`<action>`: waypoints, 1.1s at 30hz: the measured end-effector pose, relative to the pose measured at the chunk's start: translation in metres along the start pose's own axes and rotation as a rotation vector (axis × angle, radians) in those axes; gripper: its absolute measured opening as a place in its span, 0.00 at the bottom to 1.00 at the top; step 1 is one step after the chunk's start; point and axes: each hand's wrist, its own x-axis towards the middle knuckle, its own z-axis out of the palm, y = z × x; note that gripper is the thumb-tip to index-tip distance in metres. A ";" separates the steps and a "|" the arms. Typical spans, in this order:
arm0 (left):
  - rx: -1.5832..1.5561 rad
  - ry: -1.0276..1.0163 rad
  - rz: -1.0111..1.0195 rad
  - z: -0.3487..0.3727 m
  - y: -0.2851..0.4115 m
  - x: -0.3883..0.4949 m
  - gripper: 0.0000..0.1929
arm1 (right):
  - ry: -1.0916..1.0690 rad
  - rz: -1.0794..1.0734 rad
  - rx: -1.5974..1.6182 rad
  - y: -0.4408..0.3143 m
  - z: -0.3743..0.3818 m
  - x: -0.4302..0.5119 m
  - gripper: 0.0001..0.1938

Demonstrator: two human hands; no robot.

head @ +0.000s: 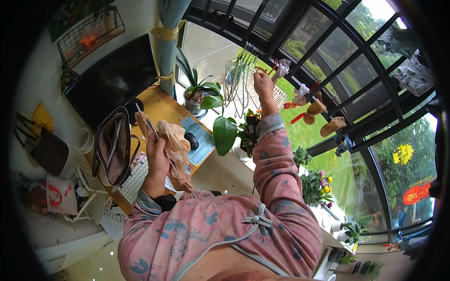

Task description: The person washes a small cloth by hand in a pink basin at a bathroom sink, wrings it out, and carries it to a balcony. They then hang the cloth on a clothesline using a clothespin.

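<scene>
My left hand (157, 158) is closed around a clothes hanger that carries crumpled beige fabric (175, 140), held above the desk. My raised right hand (263, 84) grips a red hanger (267, 69) at the window bars. Just left of it, several wire clothes hangers (240, 79) hang in a bunch. A white cloth item (282, 67) hangs close by on the right. Farther along the rail are a tan fabric item (315, 107) and a beige sock-like item (333, 126).
A wooden desk (160, 100) holds a monitor (116, 82), an open handbag (114, 147), a white keyboard (135, 179) and a black mouse (191, 141). Potted plants, one with large leaves (225, 135), line the windowsill. Black window bars (316, 42) curve overhead.
</scene>
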 end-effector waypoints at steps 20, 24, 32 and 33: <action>-0.521 -0.487 -0.303 0.015 -0.001 0.038 0.23 | -0.050 0.038 0.859 -0.041 -0.093 -0.240 0.12; -0.501 -0.563 -0.442 0.052 -0.019 0.020 0.25 | -0.139 -0.214 0.732 -0.084 -0.104 -0.263 0.18; -0.236 -0.709 -0.473 0.113 -0.037 -0.022 0.12 | 0.145 -0.009 0.843 -0.035 -0.156 -0.286 0.07; -0.137 -0.712 -0.422 0.119 -0.038 -0.029 0.13 | 0.189 0.034 0.825 -0.018 -0.180 -0.288 0.06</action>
